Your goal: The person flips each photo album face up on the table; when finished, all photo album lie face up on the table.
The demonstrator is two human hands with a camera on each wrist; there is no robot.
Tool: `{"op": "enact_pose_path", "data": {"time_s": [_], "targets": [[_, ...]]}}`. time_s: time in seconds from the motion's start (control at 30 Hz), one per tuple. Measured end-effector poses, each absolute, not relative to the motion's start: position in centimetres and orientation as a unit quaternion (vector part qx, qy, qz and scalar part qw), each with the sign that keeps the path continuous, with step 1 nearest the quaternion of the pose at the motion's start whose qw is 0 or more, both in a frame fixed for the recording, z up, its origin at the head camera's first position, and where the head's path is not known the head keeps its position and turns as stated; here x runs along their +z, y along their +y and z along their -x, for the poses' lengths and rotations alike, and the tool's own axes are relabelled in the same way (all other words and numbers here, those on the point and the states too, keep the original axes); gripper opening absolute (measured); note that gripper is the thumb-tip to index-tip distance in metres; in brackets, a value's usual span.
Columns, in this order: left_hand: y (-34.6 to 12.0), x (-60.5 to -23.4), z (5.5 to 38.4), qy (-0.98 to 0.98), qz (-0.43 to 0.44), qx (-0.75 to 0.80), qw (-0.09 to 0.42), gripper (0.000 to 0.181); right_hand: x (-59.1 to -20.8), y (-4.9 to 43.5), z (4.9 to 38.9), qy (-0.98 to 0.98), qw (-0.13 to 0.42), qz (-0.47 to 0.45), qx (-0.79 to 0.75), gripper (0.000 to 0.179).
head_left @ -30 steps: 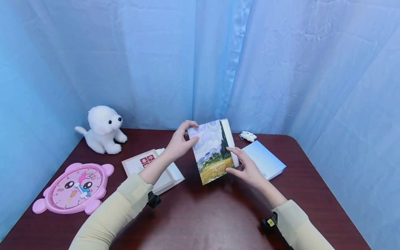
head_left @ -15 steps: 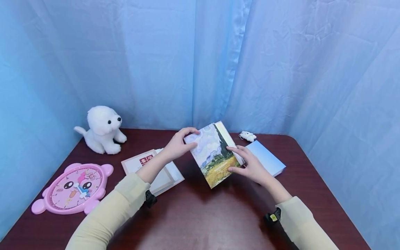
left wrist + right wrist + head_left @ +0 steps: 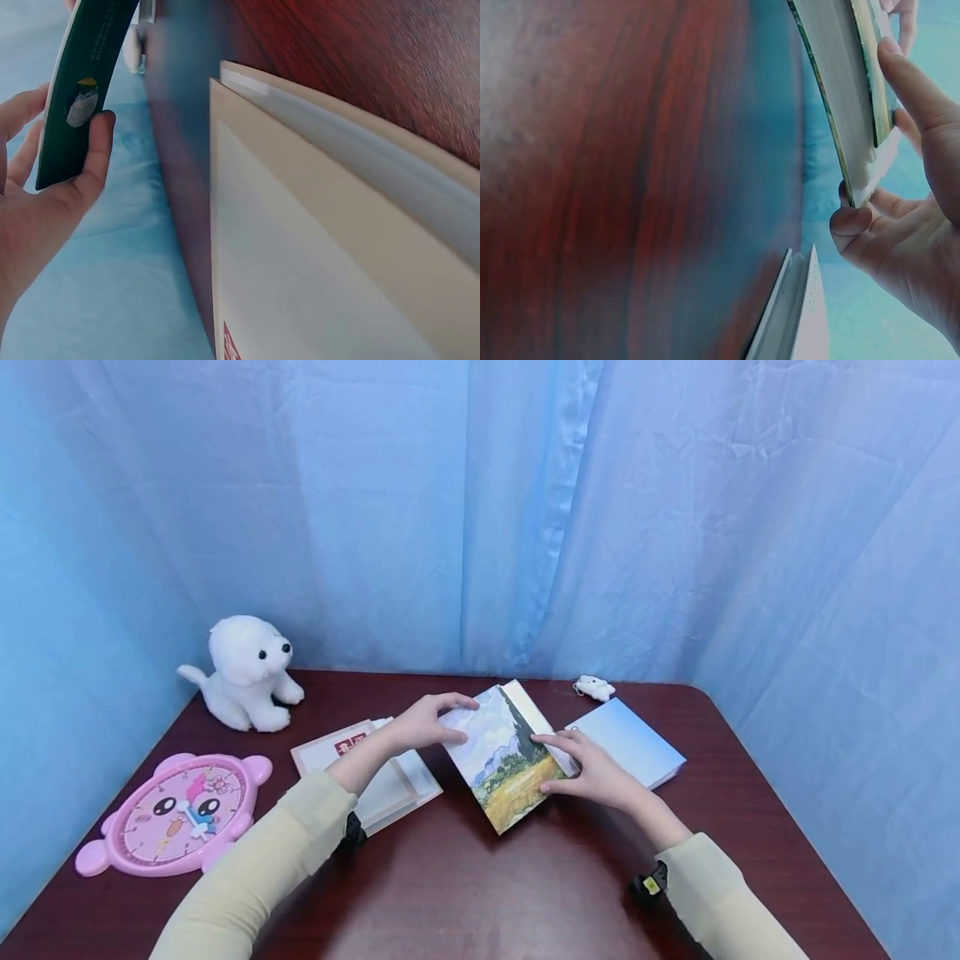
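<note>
A hardcover book (image 3: 506,760) with a painted landscape on its front tilts above the middle of the table. My left hand (image 3: 420,725) grips its upper left edge, thumb on the front. In the left wrist view, the book's dark green spine (image 3: 79,112) with an oval picture shows beside the thumb. My right hand (image 3: 596,770) pinches the right side by the page edges. The right wrist view shows the pale pages (image 3: 836,82) between the covers. Beyond the right hand lies a blue-and-white book (image 3: 630,739). Near the left forearm are cream books (image 3: 397,793) with a red seal print.
A white plush dog (image 3: 251,672) sits at the table's back left. In front of it lies a pink animal-shaped clock (image 3: 180,814). A small white plush trinket (image 3: 595,687) rests by the back edge. Blue curtains (image 3: 375,510) hang behind and at both sides.
Both hands have lowered the landscape book toward the table. It has also turned, its top edge swinging to the left. The other things stay in place.
</note>
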State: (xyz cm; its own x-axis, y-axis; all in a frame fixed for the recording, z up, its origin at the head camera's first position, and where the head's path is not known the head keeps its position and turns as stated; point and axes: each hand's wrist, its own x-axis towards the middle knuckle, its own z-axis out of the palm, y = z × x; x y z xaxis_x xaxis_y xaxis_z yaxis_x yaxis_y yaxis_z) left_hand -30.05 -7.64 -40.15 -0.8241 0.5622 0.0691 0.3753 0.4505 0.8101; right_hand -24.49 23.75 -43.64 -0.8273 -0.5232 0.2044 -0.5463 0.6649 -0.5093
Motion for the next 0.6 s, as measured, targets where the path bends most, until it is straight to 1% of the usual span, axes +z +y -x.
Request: {"op": "enact_pose_path", "data": {"time_s": [0.4,0.6], "targets": [[-7.9,-41.5,31.3,0.851,-0.303,0.4,0.157,0.062,-44.7,23.2,25.0,-0.923,-0.033,-0.266,0.274,0.079],[-8.5,-42.3,31.6,0.852,-0.303,0.382,0.192,0.066,-44.7,22.8,25.2,-0.924,-0.046,-0.279,0.257,0.08]]}}
